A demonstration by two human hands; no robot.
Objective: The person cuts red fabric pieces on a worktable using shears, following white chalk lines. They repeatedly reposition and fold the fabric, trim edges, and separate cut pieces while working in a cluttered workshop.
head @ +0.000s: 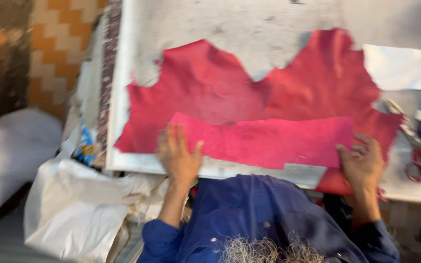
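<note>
A large red hide (249, 92) lies spread on a worn white table (210, 24), its ragged edge running from nine o'clock round to three. The near edge is folded back over itself into a brighter pink strip (269, 139) that crosses the table's front edge from about seven to four o'clock.

The left hand (177, 155) lies flat at the strip's left end, fingers spread and pointing toward twelve, thumb out to the right, palm pressing the leather down. The right hand (364, 163) is at the strip's right end, near four o'clock, fingers loosely curled over the edge – the blur makes it hard to say whether they pinch the leather or merely rest on it.

At three o'clock, just beside the hide, a pair of red-handled scissors (417, 153) lies on the table, with a white sheet (405, 65) above it. At seven o'clock, off the table, a crumpled white bag (79, 209) sits on the floor. Blue sleeves (259, 219) fill six o'clock.
</note>
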